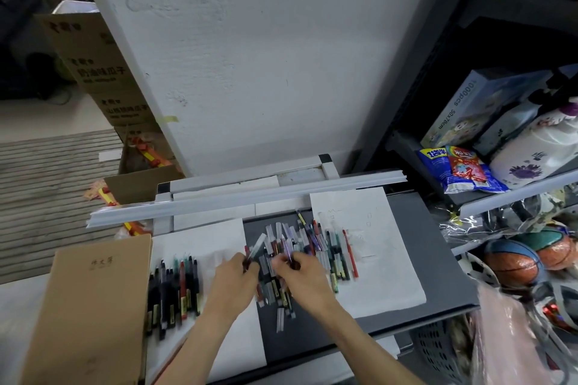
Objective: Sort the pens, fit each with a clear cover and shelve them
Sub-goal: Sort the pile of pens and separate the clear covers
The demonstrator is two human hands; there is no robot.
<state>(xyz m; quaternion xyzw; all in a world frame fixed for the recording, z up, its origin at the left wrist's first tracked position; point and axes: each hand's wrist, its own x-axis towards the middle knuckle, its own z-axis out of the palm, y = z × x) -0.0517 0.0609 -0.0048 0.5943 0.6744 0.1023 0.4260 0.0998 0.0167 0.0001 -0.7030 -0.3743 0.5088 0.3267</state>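
Dark grey board [312, 341] for a work surface, pushed against a scuffed white wall panel [250, 56], with a long white rail [244, 197] laid across the far edge. On the board, 2 white paper sheets: the left sheet [203, 237] and the right sheet [384, 275], the latter with faint pencil marks too small to read. At the near left, a brown notebook [87, 306] with a small printed title, blurred. Behind it, stacked cardboard boxes [103, 72] with Chinese print, 1 line readable as 奶油味瓜子. To the right, dark shelving [422, 87] holding a puzzle box [463, 106] marked "1000pcs 50x70cm", 2 snack bags [463, 169] in blue and red, and 2 basketballs [513, 269] lower down. Between the sheets and spilling onto the right 1, a loose heap of pens [312, 244]: slim barrels in black, green, red and purple, mixed with short clear covers [280, 319]. On the left sheet, a tidy row of sorted pens [175, 284], mostly dark with 1 red, side by side. Left hand [234, 275] at the heap's left edge, fingers curled, pinching a covered pen [258, 245] tilted up and away. Right hand [300, 272] just beside it, fingertips pinching a purple-tinted pen [289, 255] over the heap, the exact hold blurred.
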